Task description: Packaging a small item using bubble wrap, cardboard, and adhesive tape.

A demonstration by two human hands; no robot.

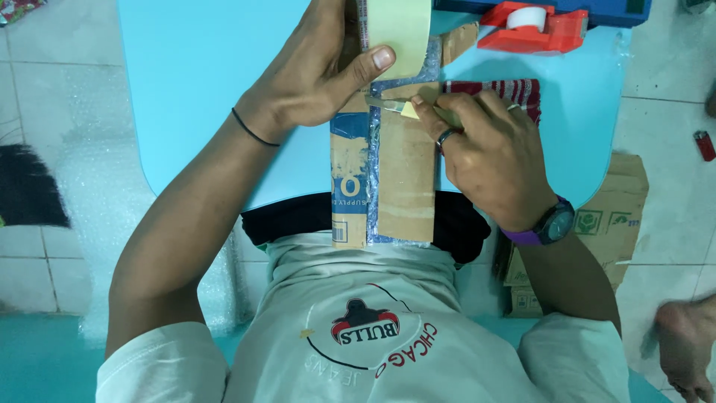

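Brown cardboard wrapped over bubble wrap makes up the long parcel (395,179) lying on the light-blue table (209,82), its near end hanging over the table edge toward the person's lap. The left hand (313,75) presses down on the far part of the parcel, thumb stretched across a wide strip of pale yellow packing tape (403,30) (the fingers are hidden behind the palm, so how tightly they curl cannot be told). The right hand (488,153), wearing a ring and a purple-strapped wristwatch (552,224), is closed around a small cutter (391,104) whose blade lies across the parcel just below the tape strip, touching the cardboard. A red-and-white striped cloth (514,91) lies on the table beside the right hand. A red tape dispenser (533,28) sits at the far edge of the table. Flattened cardboard boxes (619,216) lie on the tiled floor to the right, and a red lighter (704,145) is beyond them.
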